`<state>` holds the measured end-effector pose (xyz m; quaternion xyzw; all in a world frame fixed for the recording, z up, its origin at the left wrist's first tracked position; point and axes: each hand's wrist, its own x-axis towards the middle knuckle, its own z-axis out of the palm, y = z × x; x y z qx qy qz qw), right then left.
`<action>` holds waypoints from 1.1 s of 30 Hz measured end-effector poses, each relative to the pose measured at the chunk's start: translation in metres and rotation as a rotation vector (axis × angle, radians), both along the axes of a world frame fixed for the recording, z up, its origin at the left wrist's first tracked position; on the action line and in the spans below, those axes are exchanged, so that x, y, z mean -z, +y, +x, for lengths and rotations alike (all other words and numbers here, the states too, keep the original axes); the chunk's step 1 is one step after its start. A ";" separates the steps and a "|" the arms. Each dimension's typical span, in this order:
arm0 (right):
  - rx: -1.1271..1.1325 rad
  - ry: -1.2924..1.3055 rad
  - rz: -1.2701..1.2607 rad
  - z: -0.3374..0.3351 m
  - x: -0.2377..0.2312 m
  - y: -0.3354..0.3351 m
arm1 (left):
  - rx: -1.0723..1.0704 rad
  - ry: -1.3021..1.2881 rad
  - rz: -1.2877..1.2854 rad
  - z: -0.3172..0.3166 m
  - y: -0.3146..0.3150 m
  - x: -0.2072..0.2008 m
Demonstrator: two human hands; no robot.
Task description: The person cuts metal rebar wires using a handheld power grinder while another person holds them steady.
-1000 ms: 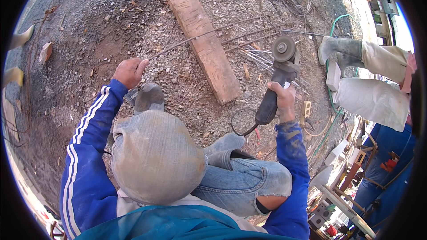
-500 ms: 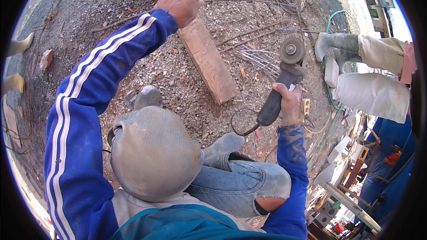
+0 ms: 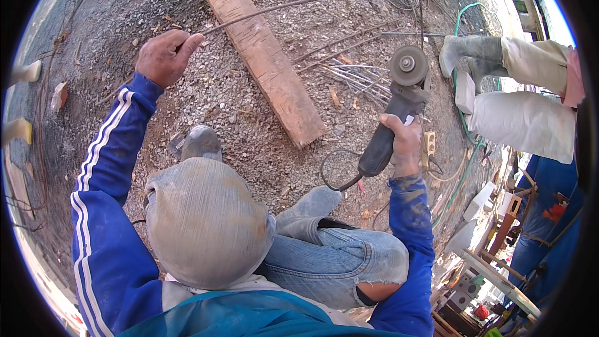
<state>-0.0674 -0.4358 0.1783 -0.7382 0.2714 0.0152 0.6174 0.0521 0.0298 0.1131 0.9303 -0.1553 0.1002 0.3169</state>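
My left hand (image 3: 163, 57) is closed around a long thin steel rod (image 3: 299, 3) at the upper left. From the hand, the rod runs rightward across a thick wooden plank (image 3: 259, 56); a short end shows on the hand's other side. In my right hand (image 3: 407, 143) is a black angle grinder (image 3: 384, 140), gripped by its body. Its disc (image 3: 409, 65) points away from me, apart from the rod; whether it spins I cannot tell. A cord (image 3: 331, 178) loops from the grinder's rear end.
Cut rods (image 3: 359, 81) lie in a pile right of the plank. A power strip (image 3: 429, 143) and green hose (image 3: 465, 128) are at the right. Another person's boots (image 3: 474, 53) stand beside a pale block (image 3: 464, 92). More rods lie farther off; gravel covers the ground.
My left hand has moved left and nearer, from above the plank to its left side. The rod now crosses the plank in a longer visible stretch. The grinder has barely moved.
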 end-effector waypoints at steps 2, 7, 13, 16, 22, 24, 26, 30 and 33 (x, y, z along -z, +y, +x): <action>0.016 -0.018 0.008 0.001 -0.004 -0.002 | 0.133 -0.142 0.109 0.037 0.022 -0.038; 0.064 -0.098 0.022 0.002 -0.018 -0.004 | 0.311 -0.191 0.376 0.097 0.085 -0.101; 0.041 -0.143 -0.019 0.005 -0.017 -0.012 | 0.269 -0.184 0.747 0.096 0.097 -0.103; 0.029 -0.119 -0.018 0.005 -0.026 -0.004 | 0.161 -0.202 0.628 0.086 0.060 -0.093; -0.018 -0.081 0.017 0.007 -0.026 0.014 | 0.084 0.074 0.117 0.025 -0.005 -0.020; -0.016 -0.040 0.003 0.007 -0.020 0.020 | 0.105 0.195 0.028 0.003 -0.034 0.008; -0.079 -0.026 -0.020 0.006 -0.007 0.008 | 0.132 0.286 0.018 -0.012 -0.067 0.037; -0.151 0.038 -0.082 0.010 0.021 0.017 | 0.135 0.365 0.110 -0.031 -0.087 0.107; -0.218 0.086 -0.125 0.015 0.027 0.033 | 0.126 0.361 0.099 -0.042 -0.076 0.114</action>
